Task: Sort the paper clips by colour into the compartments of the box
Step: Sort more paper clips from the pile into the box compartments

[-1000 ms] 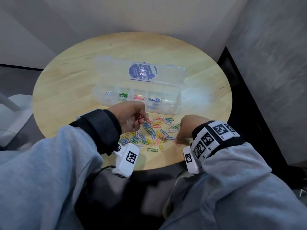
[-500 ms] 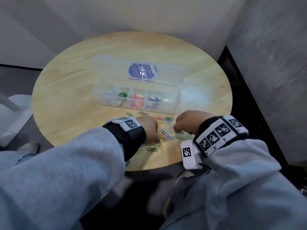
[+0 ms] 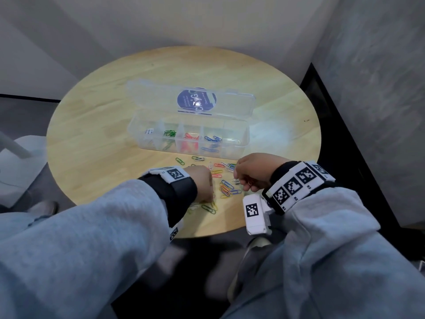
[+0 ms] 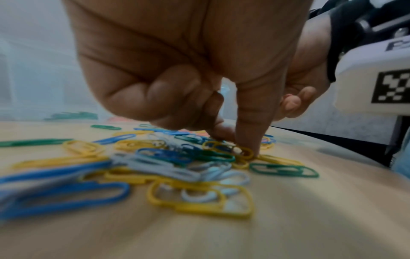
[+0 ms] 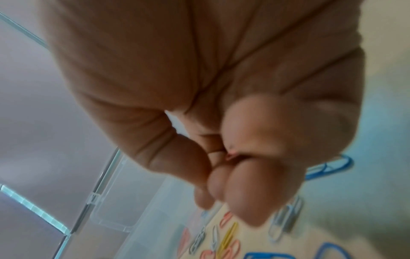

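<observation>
Item: paper clips (image 3: 226,187), mixed colours, loose heap on the surface (image 3: 96,134) under and between both hands.
Left hand (image 3: 201,184): fingertip and thumb pinched on a yellow clip (image 4: 240,151) in the heap.
Right hand (image 3: 251,172): fingers curled together above the heap; contents not discernible.
Box (image 3: 188,139): just beyond both hands, lid open, part-filled.
Risk: overlapping clips may lift together, landing in the wrong compartment.

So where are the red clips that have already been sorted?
In the head view the red clips lie in the middle compartment of the clear box, between the green clips on the left and the blue clips on the right.
</observation>
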